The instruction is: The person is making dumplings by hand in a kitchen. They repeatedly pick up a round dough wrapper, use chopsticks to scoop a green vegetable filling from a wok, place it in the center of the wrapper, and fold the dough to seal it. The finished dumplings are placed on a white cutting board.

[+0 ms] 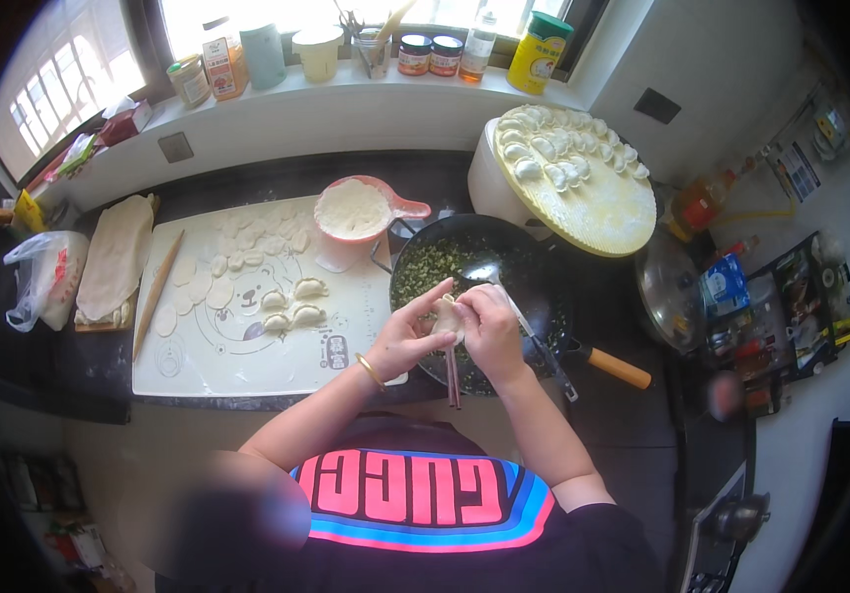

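Note:
Over the front of a dark wok (413, 356), both hands meet around one dumpling (448, 318). My left hand (407, 331), with a bangle at its wrist, grips the dumpling's left side. My right hand (492, 328) pinches the wrapper's right side and upper edge. Chopped green filling (423, 269) lies in the wok, with a metal spoon (484, 271) whose dark handle runs toward the front right. Chopsticks (454, 383) show just below my hands, their upper part hidden. Left of the wok, finished dumplings (293, 308) and several round wrappers (219, 292) lie on a white mat (163, 371).
A pink bowl of flour (354, 210) stands behind the mat. Leftward are a rolling pin (158, 296) and a dough sheet (116, 247). A round yellow tray (603, 222) holds many dumplings at the back right. The wok's wooden handle (619, 369) juts right. Jars (414, 55) line the windowsill.

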A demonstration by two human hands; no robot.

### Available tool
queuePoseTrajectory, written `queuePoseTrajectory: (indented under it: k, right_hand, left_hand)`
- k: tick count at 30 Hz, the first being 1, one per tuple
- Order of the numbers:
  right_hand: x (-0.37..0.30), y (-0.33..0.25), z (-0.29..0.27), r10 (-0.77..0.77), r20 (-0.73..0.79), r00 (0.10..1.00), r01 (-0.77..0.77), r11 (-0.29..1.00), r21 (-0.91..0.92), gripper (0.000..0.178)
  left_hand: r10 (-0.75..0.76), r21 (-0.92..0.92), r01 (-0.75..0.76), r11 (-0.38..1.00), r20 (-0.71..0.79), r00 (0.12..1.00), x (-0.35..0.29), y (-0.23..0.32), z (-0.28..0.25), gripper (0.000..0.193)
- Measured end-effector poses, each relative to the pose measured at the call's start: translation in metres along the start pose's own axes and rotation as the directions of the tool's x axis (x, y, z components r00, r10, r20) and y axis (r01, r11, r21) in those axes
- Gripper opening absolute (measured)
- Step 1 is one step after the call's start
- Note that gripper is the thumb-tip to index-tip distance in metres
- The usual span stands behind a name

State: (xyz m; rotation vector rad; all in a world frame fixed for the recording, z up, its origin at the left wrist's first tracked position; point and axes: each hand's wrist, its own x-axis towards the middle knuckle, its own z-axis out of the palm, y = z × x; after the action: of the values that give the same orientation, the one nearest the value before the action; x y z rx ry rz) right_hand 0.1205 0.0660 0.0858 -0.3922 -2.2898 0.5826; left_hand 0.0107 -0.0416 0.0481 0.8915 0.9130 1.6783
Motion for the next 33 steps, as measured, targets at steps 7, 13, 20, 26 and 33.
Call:
queuePoseTrajectory:
  k: [7,13,20,26,33]
  right_hand:
    - [0.004,0.0,-0.002,0.065,0.004,0.998,-0.065,0.98,0.19,0.004]
    - [0.007,0.004,0.002,-0.037,0.022,0.999,0.037,0.999,0.002,0.005]
    - [0.012,0.013,-0.011,-0.026,0.133,0.991,0.014,0.996,0.088,0.015]
    - [0.024,0.009,-0.012,-0.073,0.268,0.961,0.052,0.995,0.086,0.007]
    - [0.029,0.02,-0.018,-0.131,0.273,0.953,0.105,0.989,0.106,0.009]
  left_hand:
    - [0.01,0.001,-0.01,1.0,-0.003,1.0,0.001,-0.005,-0.002,0.074]
    - [-0.018,0.019,0.018,1.0,0.009,1.0,0.002,-0.001,-0.001,0.077]
    - [-0.058,0.005,0.058,0.998,-0.006,0.998,0.0,0.0,-0.001,0.082]
    - [-0.039,-0.027,0.04,0.999,0.031,0.999,0.004,0.003,-0.003,0.084]
    - [-0.059,-0.053,0.061,0.997,0.035,0.998,0.005,0.003,-0.006,0.083]
